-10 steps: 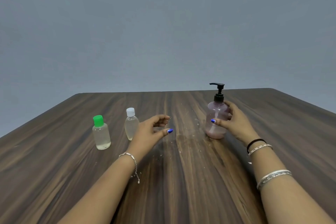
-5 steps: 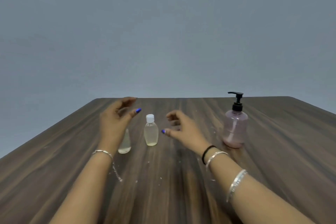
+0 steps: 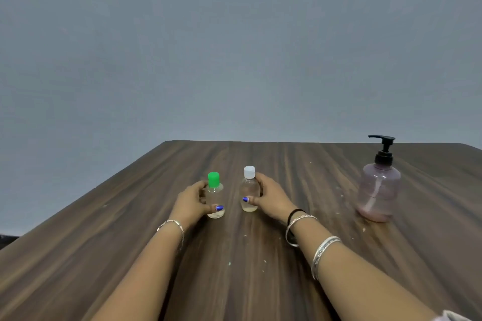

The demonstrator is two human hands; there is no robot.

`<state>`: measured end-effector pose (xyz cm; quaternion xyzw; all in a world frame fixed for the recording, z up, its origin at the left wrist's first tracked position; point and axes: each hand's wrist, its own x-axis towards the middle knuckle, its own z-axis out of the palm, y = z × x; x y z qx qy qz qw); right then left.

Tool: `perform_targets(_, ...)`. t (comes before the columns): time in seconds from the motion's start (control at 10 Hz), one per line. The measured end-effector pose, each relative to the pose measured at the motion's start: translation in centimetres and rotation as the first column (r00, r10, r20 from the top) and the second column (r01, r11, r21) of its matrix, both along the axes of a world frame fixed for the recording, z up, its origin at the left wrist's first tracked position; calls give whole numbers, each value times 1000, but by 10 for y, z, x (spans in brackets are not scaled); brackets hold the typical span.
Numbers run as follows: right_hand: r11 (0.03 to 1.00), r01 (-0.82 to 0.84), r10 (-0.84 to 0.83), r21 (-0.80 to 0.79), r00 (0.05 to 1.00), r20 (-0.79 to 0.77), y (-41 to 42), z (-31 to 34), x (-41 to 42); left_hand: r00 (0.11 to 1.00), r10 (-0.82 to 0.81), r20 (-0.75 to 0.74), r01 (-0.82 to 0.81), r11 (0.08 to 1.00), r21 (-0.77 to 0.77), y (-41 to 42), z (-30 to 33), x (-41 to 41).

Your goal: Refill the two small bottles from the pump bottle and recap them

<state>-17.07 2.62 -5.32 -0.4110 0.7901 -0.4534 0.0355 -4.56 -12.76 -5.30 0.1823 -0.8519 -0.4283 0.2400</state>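
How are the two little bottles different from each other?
The green-capped bottle has a bright green cap; the white-capped bottle has a white one. The left hand holds the green-capped one, the right hand the white-capped one. Both are small, clear, upright and capped.

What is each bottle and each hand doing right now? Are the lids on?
Green-capped bottle: upright on the table, cap on, held.
White-capped bottle: upright, cap on, held.
Pump bottle: upright, pump on, nobody touching it, a little pinkish liquid at the bottom.
Left hand: wrapped around the green-capped bottle.
Right hand: wrapped around the white-capped bottle.
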Motion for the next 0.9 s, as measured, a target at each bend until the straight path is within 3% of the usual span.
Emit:
perform_targets(0.1,1000,8,-7,23,1000,-21,16,3,-12,999,-41,19,42,998,-57,12,3,-22)
perform_targets(0.4,994,112,-112,11,994,11,93,6,-52,975,-223,12,223,975,14,60,-5,-88)
perform_targets(0.9,994,67,-54,-90,988,142,97,3,-54,960,-273,-59,279,942,184,69,-14,-93)
